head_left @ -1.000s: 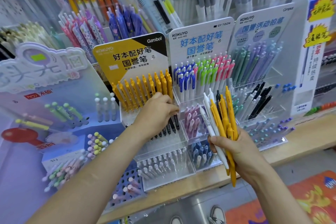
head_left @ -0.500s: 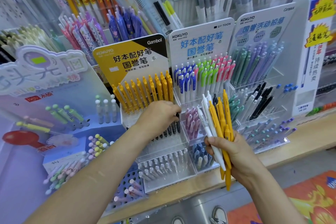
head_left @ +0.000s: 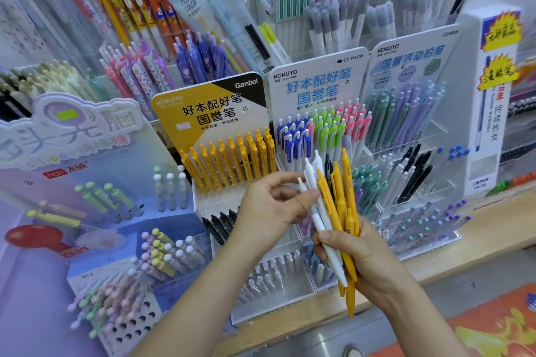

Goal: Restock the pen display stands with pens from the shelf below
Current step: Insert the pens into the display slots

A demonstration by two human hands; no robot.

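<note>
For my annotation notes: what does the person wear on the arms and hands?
Nothing that shows. No sleeves are in view, and the left hand and the right hand have no gloves, rings, watch or bracelet.

left hand half-curled, right hand gripping

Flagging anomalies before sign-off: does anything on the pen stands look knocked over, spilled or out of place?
Nothing stands out. The yellow pens sit in an even row in their stand, and the only loose pens are the mixed bundle held in the right hand, with the left hand close beside it.
</note>
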